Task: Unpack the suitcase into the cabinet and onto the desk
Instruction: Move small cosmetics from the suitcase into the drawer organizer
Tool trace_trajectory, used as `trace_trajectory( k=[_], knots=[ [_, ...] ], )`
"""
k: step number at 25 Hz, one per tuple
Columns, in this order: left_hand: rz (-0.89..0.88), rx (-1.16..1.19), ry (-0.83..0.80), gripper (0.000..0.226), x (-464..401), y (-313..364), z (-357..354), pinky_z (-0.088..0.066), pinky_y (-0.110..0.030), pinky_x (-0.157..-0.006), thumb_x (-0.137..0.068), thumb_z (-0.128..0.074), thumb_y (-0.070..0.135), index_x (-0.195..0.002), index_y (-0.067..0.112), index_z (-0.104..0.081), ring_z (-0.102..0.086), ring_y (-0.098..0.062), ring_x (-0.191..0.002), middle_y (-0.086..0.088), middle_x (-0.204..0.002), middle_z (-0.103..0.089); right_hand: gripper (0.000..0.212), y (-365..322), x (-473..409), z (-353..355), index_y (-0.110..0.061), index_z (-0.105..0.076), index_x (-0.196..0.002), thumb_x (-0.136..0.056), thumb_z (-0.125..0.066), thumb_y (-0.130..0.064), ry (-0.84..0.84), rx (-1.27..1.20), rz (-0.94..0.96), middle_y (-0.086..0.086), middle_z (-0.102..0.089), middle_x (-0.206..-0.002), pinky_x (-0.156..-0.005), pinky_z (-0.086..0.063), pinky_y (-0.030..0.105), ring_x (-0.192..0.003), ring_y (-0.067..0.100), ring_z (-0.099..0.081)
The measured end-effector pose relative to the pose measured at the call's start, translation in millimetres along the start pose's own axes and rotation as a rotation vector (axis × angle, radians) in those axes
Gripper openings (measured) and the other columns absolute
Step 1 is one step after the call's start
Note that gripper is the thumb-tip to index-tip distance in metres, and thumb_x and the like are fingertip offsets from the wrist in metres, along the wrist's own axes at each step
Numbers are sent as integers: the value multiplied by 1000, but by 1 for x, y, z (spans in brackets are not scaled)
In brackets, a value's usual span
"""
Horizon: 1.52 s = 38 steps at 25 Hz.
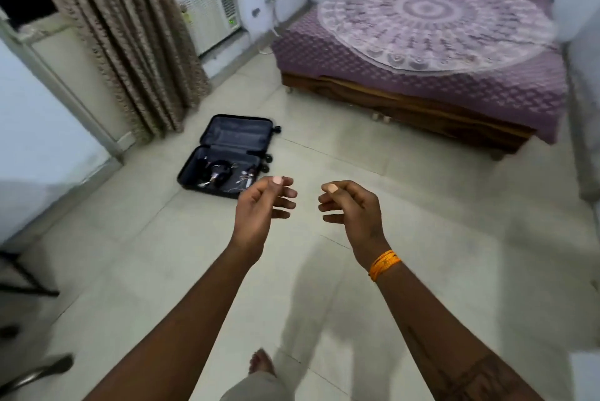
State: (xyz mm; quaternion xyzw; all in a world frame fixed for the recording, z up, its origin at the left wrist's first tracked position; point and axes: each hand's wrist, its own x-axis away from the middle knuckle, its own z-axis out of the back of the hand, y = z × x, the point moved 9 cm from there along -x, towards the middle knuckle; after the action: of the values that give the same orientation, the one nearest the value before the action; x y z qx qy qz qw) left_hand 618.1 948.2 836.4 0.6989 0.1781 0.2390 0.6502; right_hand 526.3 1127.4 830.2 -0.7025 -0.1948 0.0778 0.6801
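Note:
A dark suitcase [227,157] lies open flat on the tiled floor near the curtain. Its far half looks bare. The near half holds black headphones [218,170] and some small cables and items [246,178]. My left hand [264,205] and my right hand [350,205] are stretched out in front of me above the floor, to the right of the suitcase and nearer to me. Both hold nothing and their fingers hang loosely curled. An orange thread band [384,264] circles my right wrist.
A bed with a purple patterned cover [431,43] fills the far right. A brown curtain [130,43] and a window air conditioner [211,11] stand at the back left. A white surface [39,173] and dark chair legs [29,277] sit at the left. My bare foot [261,363] is on the tiles.

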Motion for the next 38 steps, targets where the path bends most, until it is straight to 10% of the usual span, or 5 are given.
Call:
trace_trajectory(
  k=[10,28,38],
  knots=[
    [-4,14,344,31,-88,11,297,-55,-40,-74,-106,-57,33,-108,8,-75,-69,-26,-80,-20,-99,-75,19,19,-95,-289,0,-73,-101,-98,-64,-17,-201,17,-44,18,-75,-94,-75,-60,40,-84,23,-73],
    [176,109,465,34,-469,-27,460,-56,-29,-63,-105,-59,32,-111,2,-73,-67,-27,-80,-16,-96,-74,19,68,-454,-523,1,-72,-100,-100,-66,-17,-274,90,-171,10,-74,-81,-69,-60,42,-75,23,-70],
    [336,-7,240,31,-699,-84,544,-55,-34,-69,-103,-61,34,-106,6,-74,-69,-21,-78,-7,-87,-76,21,151,-602,-632,4,-71,-100,-100,-66,-16,-4,29,-310,15,-72,-82,-65,-57,33,-73,25,-65]
  ],
)
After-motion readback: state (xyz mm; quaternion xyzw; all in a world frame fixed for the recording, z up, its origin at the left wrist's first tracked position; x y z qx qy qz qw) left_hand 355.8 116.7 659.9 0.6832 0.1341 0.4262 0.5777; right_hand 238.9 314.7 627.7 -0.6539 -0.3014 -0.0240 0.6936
